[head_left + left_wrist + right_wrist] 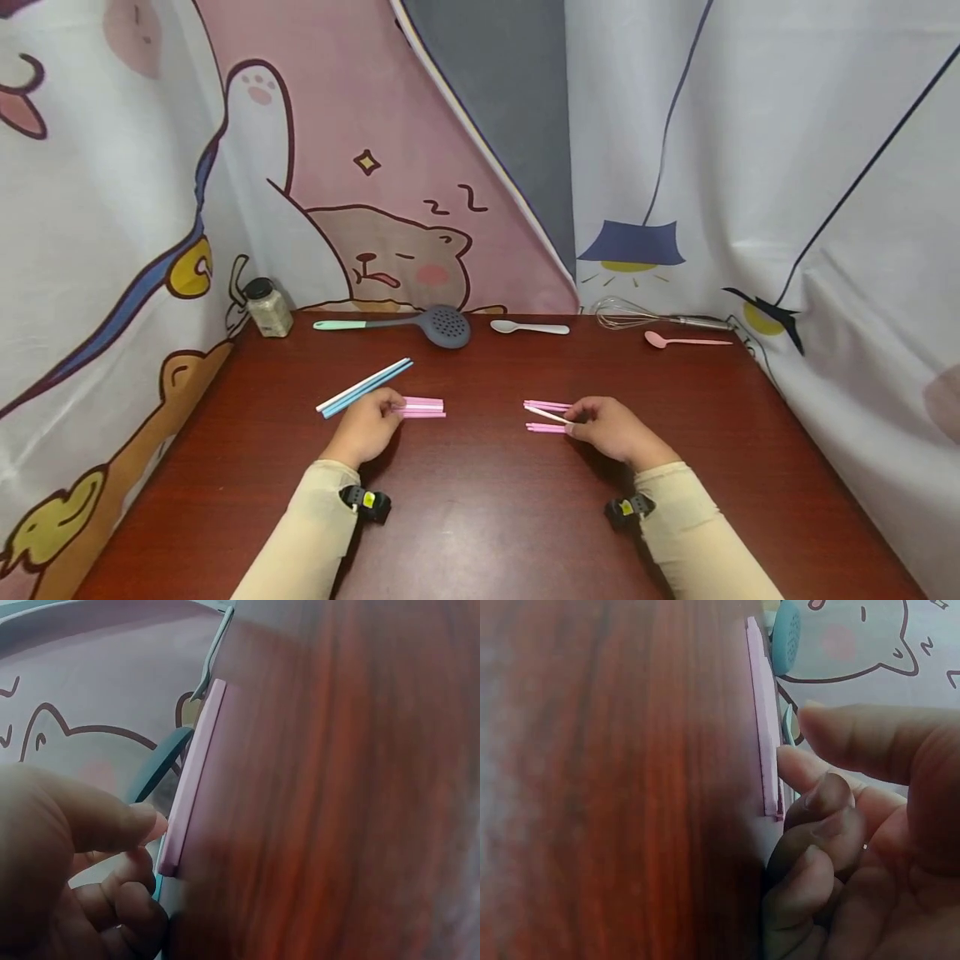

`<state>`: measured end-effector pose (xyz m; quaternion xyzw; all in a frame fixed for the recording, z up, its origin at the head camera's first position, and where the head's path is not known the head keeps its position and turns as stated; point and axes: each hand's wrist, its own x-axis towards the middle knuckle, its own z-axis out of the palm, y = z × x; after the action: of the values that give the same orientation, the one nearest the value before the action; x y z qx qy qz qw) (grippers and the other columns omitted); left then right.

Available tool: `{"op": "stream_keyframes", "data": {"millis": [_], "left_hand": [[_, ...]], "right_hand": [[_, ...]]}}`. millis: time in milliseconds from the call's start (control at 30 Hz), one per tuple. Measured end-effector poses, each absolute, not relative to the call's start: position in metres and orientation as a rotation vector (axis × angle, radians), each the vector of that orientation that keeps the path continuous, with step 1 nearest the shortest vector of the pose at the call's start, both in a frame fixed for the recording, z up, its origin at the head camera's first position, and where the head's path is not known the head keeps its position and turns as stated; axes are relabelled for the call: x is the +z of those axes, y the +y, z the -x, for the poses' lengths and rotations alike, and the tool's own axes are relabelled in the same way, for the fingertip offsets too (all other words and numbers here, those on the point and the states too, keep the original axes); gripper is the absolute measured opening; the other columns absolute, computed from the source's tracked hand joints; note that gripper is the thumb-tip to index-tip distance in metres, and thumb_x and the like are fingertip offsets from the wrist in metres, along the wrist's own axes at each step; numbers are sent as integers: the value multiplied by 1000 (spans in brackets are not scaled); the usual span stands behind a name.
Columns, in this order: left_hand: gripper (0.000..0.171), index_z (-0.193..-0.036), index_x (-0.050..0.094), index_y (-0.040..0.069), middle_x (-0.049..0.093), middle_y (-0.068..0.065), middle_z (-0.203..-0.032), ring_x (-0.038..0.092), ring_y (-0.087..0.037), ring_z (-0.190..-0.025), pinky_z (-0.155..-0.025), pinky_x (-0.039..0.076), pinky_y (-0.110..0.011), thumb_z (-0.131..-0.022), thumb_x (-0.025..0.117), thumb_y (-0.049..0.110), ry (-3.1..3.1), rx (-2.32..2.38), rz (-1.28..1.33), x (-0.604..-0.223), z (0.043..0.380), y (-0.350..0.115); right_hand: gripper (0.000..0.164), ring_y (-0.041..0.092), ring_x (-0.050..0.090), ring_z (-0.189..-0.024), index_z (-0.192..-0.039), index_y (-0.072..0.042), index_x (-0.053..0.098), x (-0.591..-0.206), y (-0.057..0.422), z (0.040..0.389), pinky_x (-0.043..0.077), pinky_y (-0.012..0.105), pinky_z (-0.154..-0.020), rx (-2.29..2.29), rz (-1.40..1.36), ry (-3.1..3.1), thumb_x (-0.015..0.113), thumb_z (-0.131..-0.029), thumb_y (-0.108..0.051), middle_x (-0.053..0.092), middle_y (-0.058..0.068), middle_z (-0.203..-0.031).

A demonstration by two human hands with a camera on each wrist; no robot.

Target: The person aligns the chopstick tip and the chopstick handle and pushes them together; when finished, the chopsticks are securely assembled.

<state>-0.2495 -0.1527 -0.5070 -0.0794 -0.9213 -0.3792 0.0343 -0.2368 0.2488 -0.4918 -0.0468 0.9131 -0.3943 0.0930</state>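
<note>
Several pink chopsticks [426, 407] lie side by side on the table, their left ends under my left hand [365, 427]. In the left wrist view, the index fingertip touches the nearest pink chopstick [193, 780] from above, thumb close beside it. My right hand [617, 429] is over the right ends of more pink chopsticks [545, 428]. Among these a white chopstick [546, 414] slants toward the thumb and index finger. The right wrist view has thumb and index finger apart, the index tip at a pink chopstick [763, 720].
Blue chopsticks [367, 392] and a white one lie beyond my left hand. Along the back are a jar with a black lid [268, 308], a slotted turner [446, 327], a white spoon [529, 327], a whisk [637, 317] and a pink spoon [686, 341]. Printed cloth [502, 275] hangs behind the table.
</note>
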Motion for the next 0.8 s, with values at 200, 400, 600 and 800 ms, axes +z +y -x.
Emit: {"op": "stream_keyframes", "data": {"millis": [200,400,600,800], "left_hand": [[11,-103,73,7,64,-3,-84,58,-19,-81,-78,49,-39,-94,71,3,-2845,-1152,217,-508,248,-152],[10,-98,72,13,60,1,-78,55,-16,-74,-70,44,-37,-91,73,6,-2873,-1093,200,-508,248,-150],[12,-101,72,11,57,0,-79,52,-16,-74,-69,42,-35,-90,73,5,-2850,-1104,198,-510,251,-150],[17,-104,72,7,56,-2,-80,52,-18,-76,-71,43,-35,-89,72,1,-2823,-1144,190,-511,252,-150]], "right_hand": [[15,17,49,-64,-101,-5,73,-490,246,239,40,32,-59,-1142,164,2705,80,-88,-7,53,1,-68],[15,17,46,-60,-101,-5,72,-487,242,237,38,32,-56,-1096,155,2736,78,-87,-2,50,0,-64],[12,17,47,-60,-93,-7,70,-487,237,236,37,32,-58,-1014,180,2828,77,-87,0,52,-2,-62],[13,16,46,-59,-84,-9,68,-489,235,236,37,32,-57,-1000,200,2840,77,-86,0,50,-3,-61]]}}
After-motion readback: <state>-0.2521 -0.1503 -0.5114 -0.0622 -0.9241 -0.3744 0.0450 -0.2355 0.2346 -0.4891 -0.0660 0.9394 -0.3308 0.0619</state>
